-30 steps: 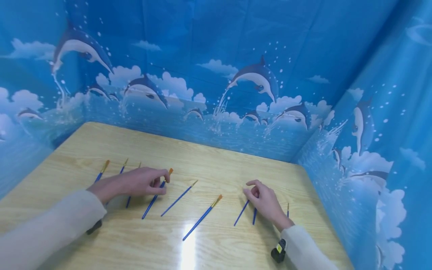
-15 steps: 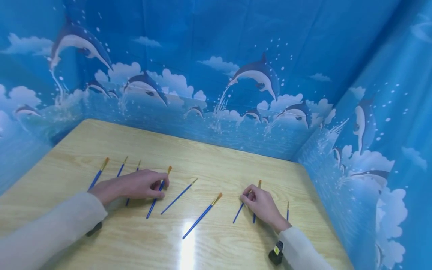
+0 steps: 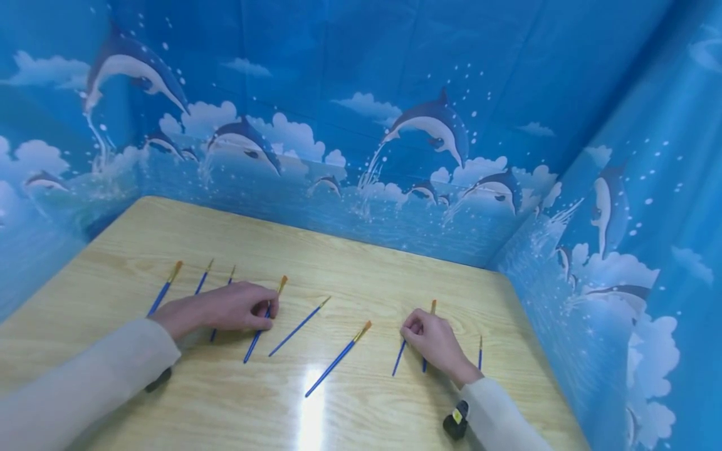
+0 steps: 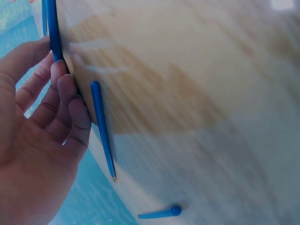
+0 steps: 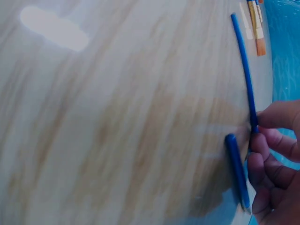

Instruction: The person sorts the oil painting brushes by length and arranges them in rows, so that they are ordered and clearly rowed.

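Pinching with both hands. Left hand (image 3: 241, 305): thumb and forefinger tips close together on the blue handle of a flat brush (image 3: 256, 343), whose orange bristles show just beyond the knuckles; in the left wrist view the other fingers (image 4: 80, 115) are bent inward. Right hand (image 3: 437, 336): thumb and forefinger tips nearly meet on the blue handle of a thin brush (image 3: 399, 359), bristle end hidden by the hand. Cannot tell whether either brush is lifted off the bench (image 3: 350, 269).

Around the left hand: a broad brush (image 3: 163, 294) at far left, partly covered by the wrist; a slim brush (image 3: 202, 280) and a fine brush (image 3: 213, 335), both passing behind the forearm or hand; a narrow brush (image 3: 299, 326), whole, just right of the held one.

Between the hands: a wide brush (image 3: 336, 362), diagonal, bristles pointing away from the person.

Around the right hand: an orange-tipped brush (image 3: 424, 364), crossing behind it; a small brush (image 3: 481, 356) by the wrist.

Backdrop: blue dolphin-print curtain (image 3: 350, 69).
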Demonstrator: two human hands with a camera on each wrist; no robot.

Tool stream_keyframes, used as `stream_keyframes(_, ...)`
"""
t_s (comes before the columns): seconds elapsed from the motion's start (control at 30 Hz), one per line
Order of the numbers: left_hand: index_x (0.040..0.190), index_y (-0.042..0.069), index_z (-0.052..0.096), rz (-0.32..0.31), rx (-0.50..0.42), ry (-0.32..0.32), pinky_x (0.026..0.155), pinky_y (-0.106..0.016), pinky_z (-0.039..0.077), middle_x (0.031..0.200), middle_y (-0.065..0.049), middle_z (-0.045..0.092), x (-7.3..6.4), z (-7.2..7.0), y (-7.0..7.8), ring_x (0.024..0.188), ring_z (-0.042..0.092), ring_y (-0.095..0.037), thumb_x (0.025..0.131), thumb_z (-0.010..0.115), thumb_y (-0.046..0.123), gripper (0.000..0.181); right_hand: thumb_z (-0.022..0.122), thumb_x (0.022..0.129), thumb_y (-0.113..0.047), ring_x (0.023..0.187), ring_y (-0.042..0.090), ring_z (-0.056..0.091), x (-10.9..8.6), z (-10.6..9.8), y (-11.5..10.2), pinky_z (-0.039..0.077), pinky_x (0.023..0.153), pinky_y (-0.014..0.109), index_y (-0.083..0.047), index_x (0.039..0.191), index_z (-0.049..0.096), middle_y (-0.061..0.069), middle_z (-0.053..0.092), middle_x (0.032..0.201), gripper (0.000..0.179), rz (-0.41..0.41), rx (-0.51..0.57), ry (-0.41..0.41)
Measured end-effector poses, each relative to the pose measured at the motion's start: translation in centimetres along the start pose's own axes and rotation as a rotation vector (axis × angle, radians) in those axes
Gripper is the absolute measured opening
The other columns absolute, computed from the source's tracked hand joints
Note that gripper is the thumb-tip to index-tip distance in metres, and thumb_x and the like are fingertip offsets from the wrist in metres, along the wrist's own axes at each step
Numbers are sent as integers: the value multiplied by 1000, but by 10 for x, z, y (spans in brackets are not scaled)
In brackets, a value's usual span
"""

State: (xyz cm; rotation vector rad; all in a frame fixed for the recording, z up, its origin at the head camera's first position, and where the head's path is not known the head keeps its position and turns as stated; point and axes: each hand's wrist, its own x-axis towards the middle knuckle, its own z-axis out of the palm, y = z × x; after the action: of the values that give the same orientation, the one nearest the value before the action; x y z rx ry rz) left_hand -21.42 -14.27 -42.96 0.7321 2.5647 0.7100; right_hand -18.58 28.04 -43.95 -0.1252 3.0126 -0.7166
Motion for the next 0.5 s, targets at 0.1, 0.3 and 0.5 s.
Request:
stream_keyframes(0.1,101,26,69,-5,-6,-4,72,-27,48,87,7,63,0,-1,0,79,57,-10,95,83,29,15,78,98,-16,77,10,61,1,-1,-4,50,71,28,-15,98,71,-4,71,87,7,12,-1,9)
stream_keyframes(0.3,102,25,69,-1,-11,-9,72,-27,48,88,7,63,0,-1,0,79,57,-10,96,82,28,15,80,96,-15,76,14,64,3,-5,-15,51,68,30,-11,102,70,2,74,90,12,117,12,3)
stream_keyframes(0.5,101,25,69,1,-14,-7,72,-27,48,88,7,63,-1,-1,-1,79,57,-10,96,82,28,14,80,92,-13,66,16,60,7,-8,-25,46,61,29,-8,105,69,4,71,83,18,198,-16,-19)
